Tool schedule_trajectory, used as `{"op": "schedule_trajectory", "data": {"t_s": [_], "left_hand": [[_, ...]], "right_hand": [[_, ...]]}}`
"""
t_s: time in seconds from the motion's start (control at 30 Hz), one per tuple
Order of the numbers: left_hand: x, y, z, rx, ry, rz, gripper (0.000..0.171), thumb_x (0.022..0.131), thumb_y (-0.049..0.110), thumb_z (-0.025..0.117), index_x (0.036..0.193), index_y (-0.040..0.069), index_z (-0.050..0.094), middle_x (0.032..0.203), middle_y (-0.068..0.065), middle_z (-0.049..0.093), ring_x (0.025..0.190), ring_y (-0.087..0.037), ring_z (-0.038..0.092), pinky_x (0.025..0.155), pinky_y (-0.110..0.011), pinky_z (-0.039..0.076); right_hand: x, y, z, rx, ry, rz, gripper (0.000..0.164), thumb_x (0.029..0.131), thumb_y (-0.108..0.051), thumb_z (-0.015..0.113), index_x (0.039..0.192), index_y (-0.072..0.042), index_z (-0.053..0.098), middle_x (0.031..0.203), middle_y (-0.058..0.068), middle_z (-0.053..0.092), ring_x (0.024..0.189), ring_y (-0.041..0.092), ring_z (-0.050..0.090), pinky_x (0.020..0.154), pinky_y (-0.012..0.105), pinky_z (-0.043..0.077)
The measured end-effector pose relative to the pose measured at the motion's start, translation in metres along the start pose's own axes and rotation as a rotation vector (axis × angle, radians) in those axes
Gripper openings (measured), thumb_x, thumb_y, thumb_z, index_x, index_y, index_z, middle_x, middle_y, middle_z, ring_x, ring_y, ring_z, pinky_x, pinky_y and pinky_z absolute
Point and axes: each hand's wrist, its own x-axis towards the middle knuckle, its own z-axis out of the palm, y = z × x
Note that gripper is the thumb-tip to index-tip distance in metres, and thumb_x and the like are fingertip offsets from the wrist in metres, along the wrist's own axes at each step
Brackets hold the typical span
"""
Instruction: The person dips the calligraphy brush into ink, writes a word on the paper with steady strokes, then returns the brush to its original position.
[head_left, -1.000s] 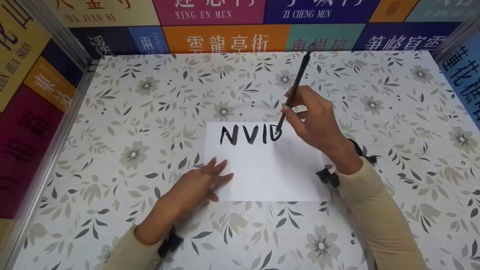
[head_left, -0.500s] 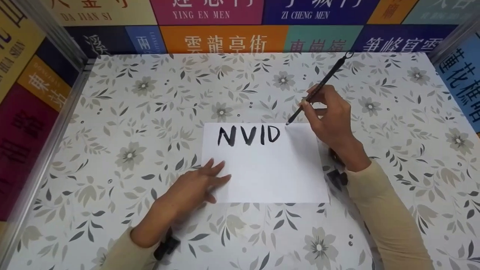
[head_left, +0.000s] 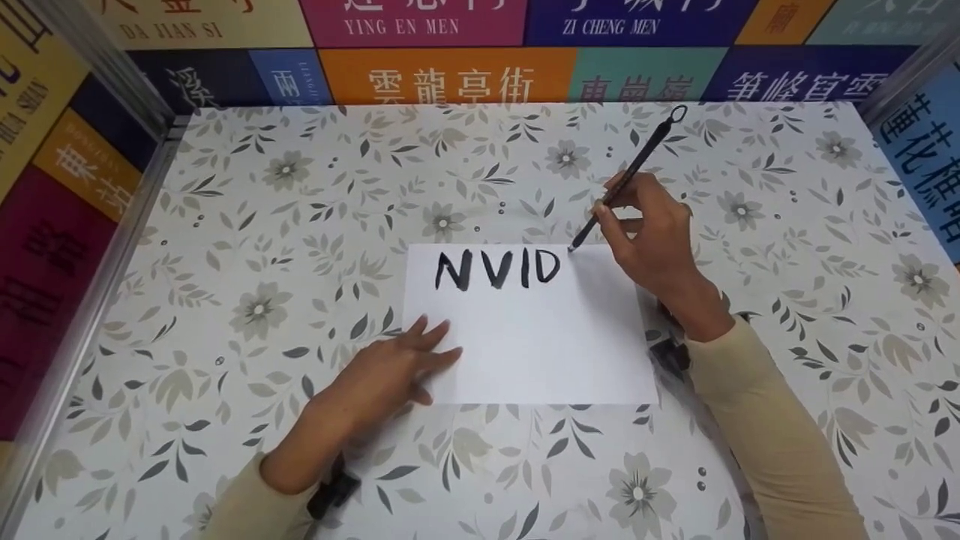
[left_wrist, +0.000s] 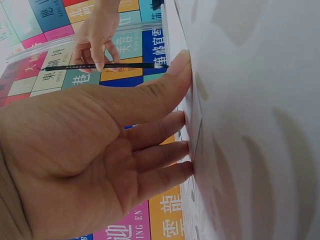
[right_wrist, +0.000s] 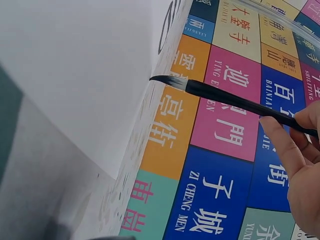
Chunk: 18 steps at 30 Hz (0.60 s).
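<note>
A sheet of white paper [head_left: 540, 337] lies on the table with the black brushed letters [head_left: 498, 270] "NVID" along its top. My right hand [head_left: 651, 236] pinches a black calligraphy brush [head_left: 636, 165] between thumb and fingers, its looped end tilted up and to the right. Dark at its point, the brush tip [right_wrist: 167, 80] is right at the paper's upper edge, just right of the D. My left hand [head_left: 386, 371] rests with spread, fairly straight fingers on the paper's lower left part. In the left wrist view, its thumb [left_wrist: 150, 97] and fingertips touch the surface.
A white cloth with grey flowers and leaves covers the table [head_left: 262, 240]. Panels with coloured blocks and Chinese characters [head_left: 450, 79] stand behind it and at both sides. Both wrists carry black straps with small devices [head_left: 334, 491].
My right hand has lifted the brush off the D and moved it right, tilting it more; lately it shifts slightly left. The left hand stays in place.
</note>
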Motion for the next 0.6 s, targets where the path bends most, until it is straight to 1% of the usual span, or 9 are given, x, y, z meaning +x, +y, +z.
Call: {"op": "schedule_trajectory", "data": {"t_s": [0.2, 0.33, 0.5, 0.6], "left_hand": [[-0.0002, -0.0004, -0.0003, 0.010, 0.002, 0.007, 0.065, 0.071, 0.003, 0.078, 0.132, 0.015, 0.058, 0.148, -0.010, 0.036, 0.138, -0.033, 0.028, 0.102, -0.047, 0.038], [0.0004, -0.0004, -0.0004, 0.002, 0.005, 0.005, 0.064, 0.071, 0.005, 0.079, 0.131, 0.015, 0.058, 0.147, -0.010, 0.037, 0.138, -0.032, 0.029, 0.103, -0.047, 0.037], [-0.0001, 0.0000, 0.0000, -0.008, 0.008, 0.002, 0.063, 0.071, 0.009, 0.078, 0.131, 0.014, 0.059, 0.147, -0.011, 0.038, 0.138, -0.032, 0.029, 0.105, -0.046, 0.036], [-0.0006, 0.0004, 0.0002, -0.011, 0.003, -0.012, 0.063, 0.071, 0.010, 0.078, 0.131, 0.015, 0.059, 0.147, -0.010, 0.037, 0.138, -0.031, 0.029, 0.105, -0.046, 0.035]], "right_hand": [[-0.0009, -0.0022, -0.0005, 0.000, -0.032, 0.039, 0.022, 0.086, 0.003, 0.067, 0.103, 0.009, 0.056, 0.094, 0.016, 0.063, 0.083, 0.023, 0.069, 0.066, 0.008, 0.049], [-0.0008, -0.0048, -0.0011, 0.019, -0.054, 0.069, 0.022, 0.086, 0.003, 0.068, 0.103, 0.008, 0.056, 0.094, 0.016, 0.063, 0.083, 0.023, 0.069, 0.067, 0.008, 0.048], [-0.0005, -0.0070, -0.0016, 0.038, -0.072, 0.074, 0.021, 0.085, 0.003, 0.067, 0.103, 0.008, 0.057, 0.093, 0.014, 0.063, 0.082, 0.023, 0.069, 0.066, 0.009, 0.049], [-0.0007, -0.0077, -0.0023, 0.020, -0.095, 0.068, 0.020, 0.086, 0.003, 0.066, 0.103, 0.007, 0.056, 0.093, 0.013, 0.063, 0.082, 0.020, 0.068, 0.066, 0.010, 0.050]]}}
